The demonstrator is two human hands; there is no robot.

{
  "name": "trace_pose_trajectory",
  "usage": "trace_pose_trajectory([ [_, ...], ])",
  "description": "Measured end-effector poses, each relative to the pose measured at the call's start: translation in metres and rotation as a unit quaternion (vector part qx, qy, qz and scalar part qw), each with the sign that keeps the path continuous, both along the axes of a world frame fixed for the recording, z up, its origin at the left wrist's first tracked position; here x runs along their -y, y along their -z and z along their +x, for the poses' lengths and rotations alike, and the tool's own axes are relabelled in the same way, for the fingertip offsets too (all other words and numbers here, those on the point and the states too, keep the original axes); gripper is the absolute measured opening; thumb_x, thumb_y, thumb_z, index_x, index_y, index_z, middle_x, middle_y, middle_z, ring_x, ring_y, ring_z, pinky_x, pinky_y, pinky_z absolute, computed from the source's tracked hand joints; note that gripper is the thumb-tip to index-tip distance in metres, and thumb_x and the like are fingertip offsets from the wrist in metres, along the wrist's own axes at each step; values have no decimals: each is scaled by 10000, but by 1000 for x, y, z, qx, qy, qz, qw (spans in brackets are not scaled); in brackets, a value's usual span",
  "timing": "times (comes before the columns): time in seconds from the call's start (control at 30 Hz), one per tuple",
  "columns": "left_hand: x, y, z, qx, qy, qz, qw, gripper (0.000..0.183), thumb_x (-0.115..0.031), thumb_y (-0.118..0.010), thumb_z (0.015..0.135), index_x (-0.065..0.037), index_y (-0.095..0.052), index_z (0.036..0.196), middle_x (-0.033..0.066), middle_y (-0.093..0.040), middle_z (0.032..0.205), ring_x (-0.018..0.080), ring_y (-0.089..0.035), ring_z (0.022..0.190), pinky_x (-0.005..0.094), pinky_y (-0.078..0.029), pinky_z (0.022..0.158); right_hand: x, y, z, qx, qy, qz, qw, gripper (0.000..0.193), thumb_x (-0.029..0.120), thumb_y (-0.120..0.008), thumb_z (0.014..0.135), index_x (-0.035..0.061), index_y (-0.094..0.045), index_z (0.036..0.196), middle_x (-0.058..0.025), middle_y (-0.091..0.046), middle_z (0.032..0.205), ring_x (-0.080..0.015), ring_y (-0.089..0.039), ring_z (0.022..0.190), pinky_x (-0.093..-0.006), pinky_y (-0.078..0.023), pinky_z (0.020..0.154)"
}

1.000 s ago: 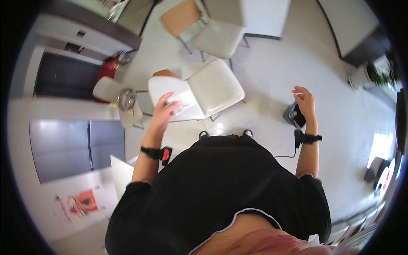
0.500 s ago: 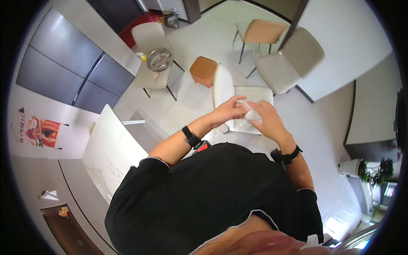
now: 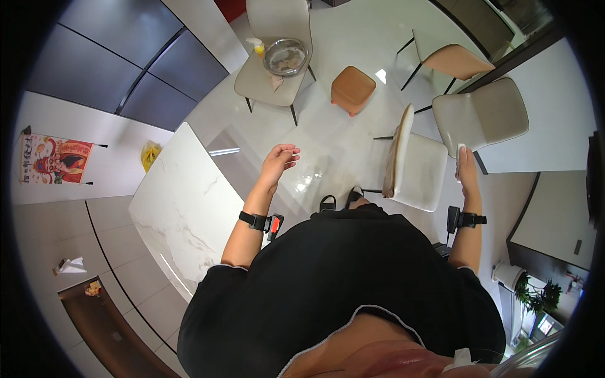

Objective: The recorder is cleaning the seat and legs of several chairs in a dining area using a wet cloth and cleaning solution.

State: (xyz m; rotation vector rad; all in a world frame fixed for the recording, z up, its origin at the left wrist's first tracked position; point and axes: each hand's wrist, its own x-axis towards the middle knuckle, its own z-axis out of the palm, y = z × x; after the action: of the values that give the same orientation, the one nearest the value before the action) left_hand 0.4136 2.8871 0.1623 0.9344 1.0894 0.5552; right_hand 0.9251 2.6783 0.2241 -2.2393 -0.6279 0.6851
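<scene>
My right hand [image 3: 467, 173] is out to the right, beyond the near cream chair [image 3: 422, 167]. Its fingers are pressed against a small white wad [image 3: 460, 162], which looks like a folded cloth or tissue; the hand covers part of it. My left hand [image 3: 277, 165] hovers above the floor to the right of the marble-topped table [image 3: 183, 208]. Its fingers are loosely bent and apart, with nothing visible in them. Both wrists carry black straps with small devices.
Ahead, a chair [image 3: 268, 82] bears a clear basin [image 3: 285, 57], a yellow pump bottle [image 3: 259, 48] and a crumpled cloth [image 3: 277, 82]. An orange-brown stool [image 3: 353, 88] stands mid-floor. More chairs [image 3: 504, 113] are at the far right. A potted plant [image 3: 507, 274] sits lower right.
My hands have parted: the left went left, and the right went right with the white wad. The view has shifted, and the near chair now shows beside my feet.
</scene>
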Motion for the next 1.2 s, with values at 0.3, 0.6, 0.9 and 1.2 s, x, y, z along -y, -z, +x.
trace_pose_trajectory([
  [0.3, -85, -3, 15, -34, -12, -26, 999, 257, -126, -509, 993, -12, -588, 1209, 109, -682, 1168, 186, -657, 1031, 315, -521, 895, -95, 101, 53, -97, -7, -16, 995, 499, 497, -454, 1044, 68, -560, 1277, -68, -604, 856, -149, -598, 683, -309, -516, 606],
  [0.6, -216, -41, 59, -142, 20, -2, 990, 244, -189, -534, 1023, -35, -611, 1195, 102, -681, 1175, 206, -657, 1070, 329, -515, 941, -188, 194, 93, -216, -16, -8, 976, 567, 491, -505, 1023, 26, -547, 1345, -118, -656, 1056, -200, -648, 832, -342, -552, 696],
  [0.9, -352, -26, 168, -136, 158, -15, 978, 235, -156, -523, 1018, -44, -617, 1201, 90, -687, 1151, 181, -654, 1041, 302, -513, 902, -157, 173, 129, -262, 110, -2, 959, 652, 565, -538, 990, 23, -556, 1351, -126, -660, 1045, -205, -653, 811, -347, -562, 661],
  [1.2, -458, 30, 327, -56, 471, 22, 880, 262, -167, -549, 1017, -90, -662, 1241, 29, -683, 1110, 120, -629, 991, 279, -499, 885, -32, 68, 64, -74, 474, 20, 877, 593, 556, -570, 968, 55, -610, 1282, -82, -640, 1041, -192, -650, 857, -335, -573, 669],
])
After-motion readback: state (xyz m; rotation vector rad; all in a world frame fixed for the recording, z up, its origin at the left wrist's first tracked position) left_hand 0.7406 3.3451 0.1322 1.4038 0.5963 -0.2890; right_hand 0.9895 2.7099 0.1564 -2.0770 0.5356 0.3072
